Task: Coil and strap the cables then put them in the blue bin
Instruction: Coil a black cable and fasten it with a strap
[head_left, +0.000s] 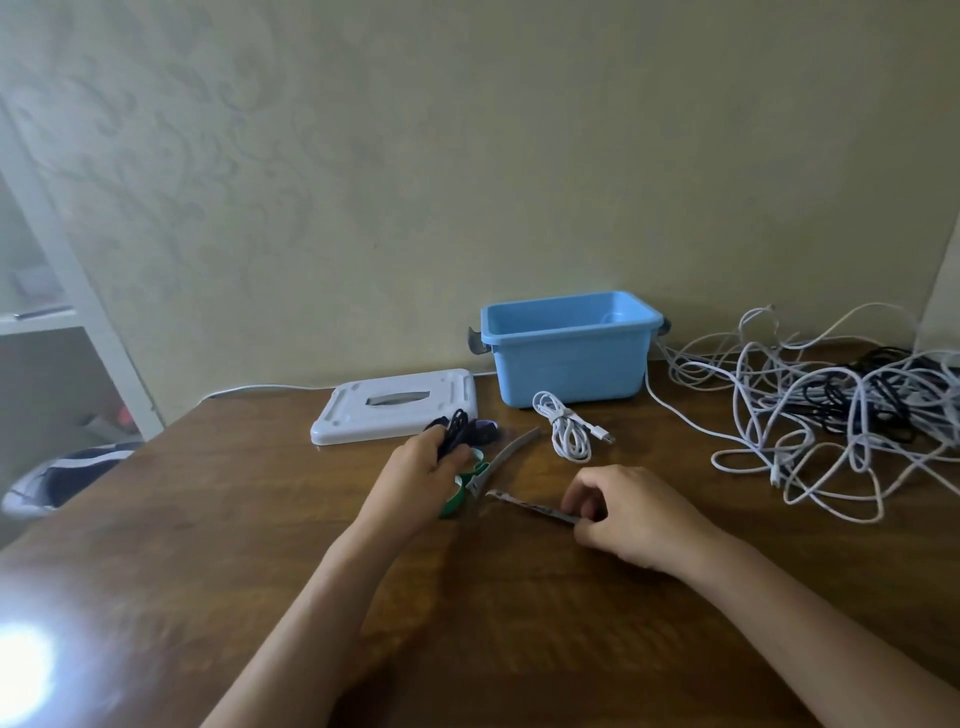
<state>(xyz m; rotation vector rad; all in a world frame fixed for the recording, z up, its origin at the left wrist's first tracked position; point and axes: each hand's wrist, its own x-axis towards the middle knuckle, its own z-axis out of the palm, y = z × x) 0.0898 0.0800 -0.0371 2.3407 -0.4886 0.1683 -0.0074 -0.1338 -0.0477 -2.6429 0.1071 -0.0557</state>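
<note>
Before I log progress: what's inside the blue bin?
The blue bin shows only bare blue inner walls; no cable is visible. Its near wall hides most of the floor. A coiled white cable lies outside, in front of it.

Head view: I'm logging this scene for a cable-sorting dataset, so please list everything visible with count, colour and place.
blue bin: one, blue, table's far edge by the wall
lid: one, white, left of bin
coiled cable: one, white, in front of bin
tangled cables: a pile, white and black, table's right side
black cable bundle: one, black, in left hand
straps: several, grey and green, between the hands
table: one, brown wood
left hand: grips bundle
right hand: pinches a grey strap
</note>
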